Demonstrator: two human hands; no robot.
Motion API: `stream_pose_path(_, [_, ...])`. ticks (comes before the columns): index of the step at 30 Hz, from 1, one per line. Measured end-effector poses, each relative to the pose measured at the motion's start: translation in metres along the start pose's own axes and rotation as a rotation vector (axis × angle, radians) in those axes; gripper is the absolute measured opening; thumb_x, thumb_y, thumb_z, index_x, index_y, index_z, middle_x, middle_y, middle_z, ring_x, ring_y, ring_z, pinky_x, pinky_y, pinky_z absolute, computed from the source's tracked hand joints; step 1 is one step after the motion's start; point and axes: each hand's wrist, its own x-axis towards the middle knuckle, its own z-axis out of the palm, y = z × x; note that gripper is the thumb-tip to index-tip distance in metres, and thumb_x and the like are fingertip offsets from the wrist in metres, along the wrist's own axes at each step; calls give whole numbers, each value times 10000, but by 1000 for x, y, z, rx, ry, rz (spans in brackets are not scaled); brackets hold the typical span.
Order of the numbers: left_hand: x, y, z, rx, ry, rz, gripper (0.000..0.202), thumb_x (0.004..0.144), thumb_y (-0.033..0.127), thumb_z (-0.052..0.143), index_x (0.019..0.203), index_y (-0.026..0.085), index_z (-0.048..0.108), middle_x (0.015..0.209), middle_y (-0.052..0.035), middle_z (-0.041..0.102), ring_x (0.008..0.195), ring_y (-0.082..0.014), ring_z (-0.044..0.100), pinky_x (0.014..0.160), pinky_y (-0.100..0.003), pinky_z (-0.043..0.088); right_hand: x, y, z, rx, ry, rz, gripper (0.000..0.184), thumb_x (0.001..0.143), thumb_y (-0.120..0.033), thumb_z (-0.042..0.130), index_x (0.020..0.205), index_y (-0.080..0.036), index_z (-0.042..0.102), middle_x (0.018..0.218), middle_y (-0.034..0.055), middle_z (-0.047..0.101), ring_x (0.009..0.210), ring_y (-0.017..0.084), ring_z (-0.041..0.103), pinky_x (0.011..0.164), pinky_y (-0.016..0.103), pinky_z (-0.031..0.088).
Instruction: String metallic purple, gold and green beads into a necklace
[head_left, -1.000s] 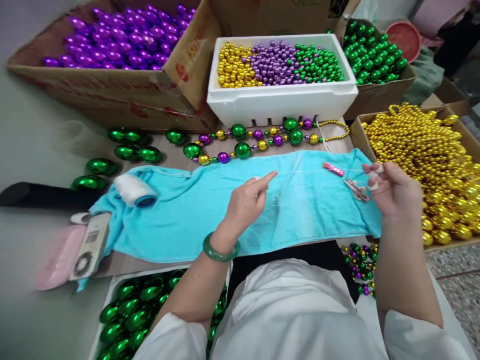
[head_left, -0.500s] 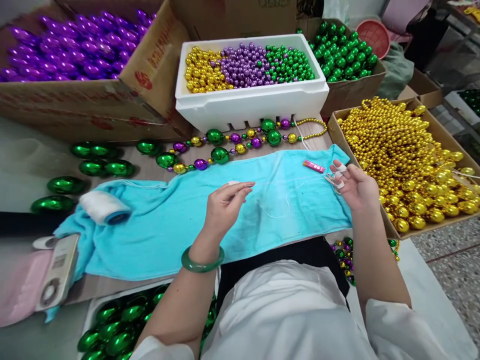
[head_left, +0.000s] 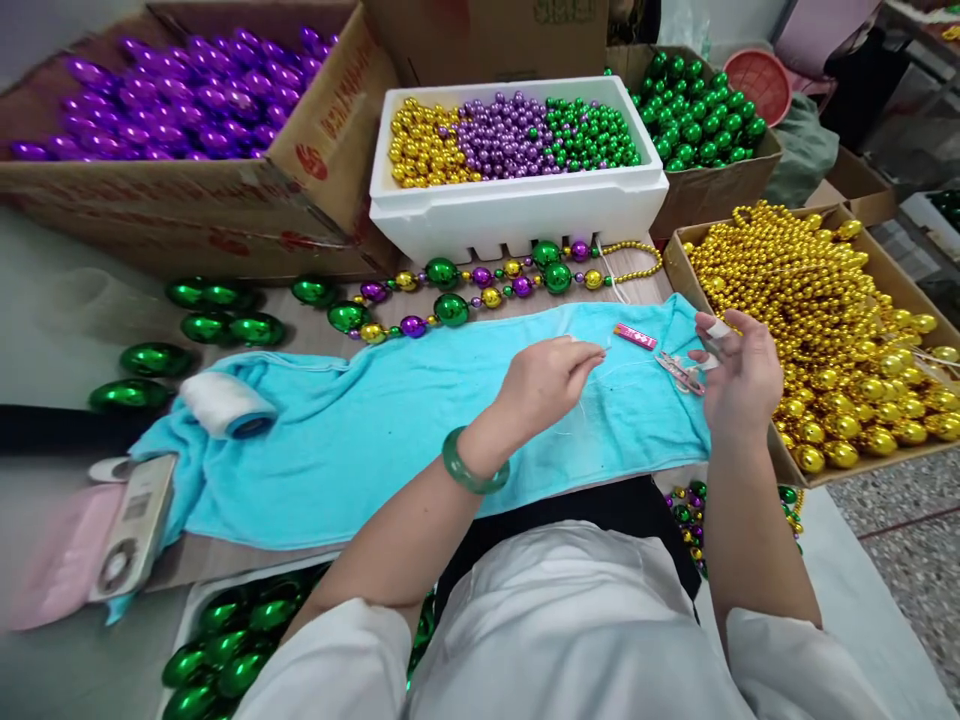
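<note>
Two bare hands work above a turquoise towel point(head_left: 360, 470) that is laid along a pale surface point(head_left: 304, 325), perhaps to stop small pieces rolling. The left hand point(head_left: 551, 382) reaches across, thumb and forefinger pinched together on a fine white thread point(head_left: 583, 406), a grip that suits something so thin. Part of this thread trails loosely over the towel beneath the hand. The right hand point(head_left: 742, 372) is raised beside the towel's right end, fingers half-curled and parted, with white wraps on some fingers, probably against rubbing; whether it also holds thread, I cannot tell. Small scissors point(head_left: 679, 373) and a pink lighter-like stick point(head_left: 635, 336) lie between the two hands, seemingly for easy reach. At the towel's left end, a white spool point(head_left: 226, 404) rests on its side, out of the way. Behind the towel, a doubled strand of green, purple and gold beads point(head_left: 451, 309) stretches sideways, in full sight. Beyond it, a white foam box point(head_left: 517, 218) holds gold, purple and green beads grouped by colour, presumably for quick picking.
</note>
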Motion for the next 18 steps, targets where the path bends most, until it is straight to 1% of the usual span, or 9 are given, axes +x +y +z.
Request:
stream_pose_path(2, [8,2,7,190,-154,-43,261,909,191,477,861,165,732,844,-104,714,818,-226,669,717,-338,463,-3,-7,5,121,-100,155,428,883,-607,495,993,-220,642,1030,79,715,995,198,661,685,290,547])
stream_pose_path(4, [10,-5,14,357,-343,-124,237,855,107,499,760,120,716,796,-141,693,807,-261,666,693,-357,448,-7,-11,10,212,-205,320,524,889,-669,420,1013,-218,655,1080,89,711,1057,221,649,745,332,558])
stream_pose_path(6, [7,-16,20,386,-411,-175,169,827,108,552,804,104,719,859,-162,692,862,-284,659,689,-357,453,-13,-12,16,257,-275,430,588,889,-705,368,1044,-219,661,1123,94,705,1119,240,627,799,363,556])
stream_pose_path(8, [3,-23,19,287,-276,-194,192,840,190,602,979,123,716,981,-155,688,922,-274,645,709,-347,469,-20,-9,24,272,-324,497,635,876,-736,343,1073,-222,661,1147,100,700,1153,254,612,837,384,545])
stream_pose_path(10, [-1,-23,13,85,-25,-189,313,872,283,602,1154,162,663,1048,-123,681,920,-223,639,730,-321,486,-28,-4,34,269,-367,547,662,854,-763,350,1088,-226,658,1145,106,703,1161,266,607,860,401,534])
stream_pose_path(12, [-3,-18,5,-139,163,-135,356,892,324,582,1214,182,630,1020,-86,690,879,-171,636,725,-285,498,-36,1,45,265,-407,587,676,830,-781,377,1094,-226,657,1110,112,714,1162,277,605,879,421,521])
stream_pose_path(13, [-3,-15,2,-224,200,-88,337,888,313,584,1194,184,640,984,-70,695,860,-155,633,717,-270,500,-38,4,50,266,-429,603,678,822,-785,390,1096,-226,657,1088,113,720,1165,282,603,890,433,514])
stream_pose_path(15, [-3,-10,-3,-319,200,-9,261,863,253,599,1100,178,682,914,-49,697,823,-136,627,704,-253,499,-43,7,59,269,-472,623,675,818,-783,403,1099,-226,659,1046,108,729,1169,289,599,911,456,499])
stream_pose_path(18, [-6,-12,-6,-385,170,9,178,841,193,588,959,169,718,813,-30,682,735,-113,606,670,-240,486,-47,8,67,257,-517,642,670,828,-776,397,1105,-226,662,1009,99,733,1155,289,605,924,470,490])
